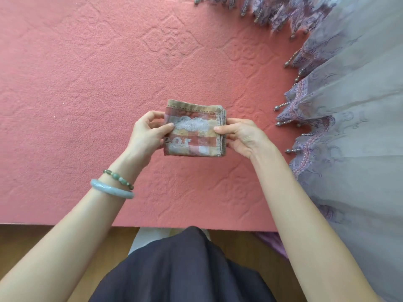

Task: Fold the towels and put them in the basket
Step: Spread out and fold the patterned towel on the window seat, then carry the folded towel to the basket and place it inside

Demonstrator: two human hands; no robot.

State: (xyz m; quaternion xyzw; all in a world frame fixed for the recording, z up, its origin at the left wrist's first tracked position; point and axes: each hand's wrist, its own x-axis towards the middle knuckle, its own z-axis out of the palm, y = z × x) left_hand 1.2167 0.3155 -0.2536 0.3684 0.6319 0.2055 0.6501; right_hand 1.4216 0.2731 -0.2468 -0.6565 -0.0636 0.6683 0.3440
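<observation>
A small checked towel (194, 129), folded into a thick square with a white cloud pattern and letters on top, is held just above the pink bed surface (87, 83). My left hand (148, 134) pinches its left edge, thumb on top. My right hand (239, 136) grips its right edge, where the stacked layers show. No basket is in view.
A grey-lilac sheer curtain (353, 105) with beaded fringe hangs along the right side and across the top right. The bed's near edge (65, 224) runs across the lower frame, with wooden floor below it. My dark skirt (185, 269) fills the bottom centre.
</observation>
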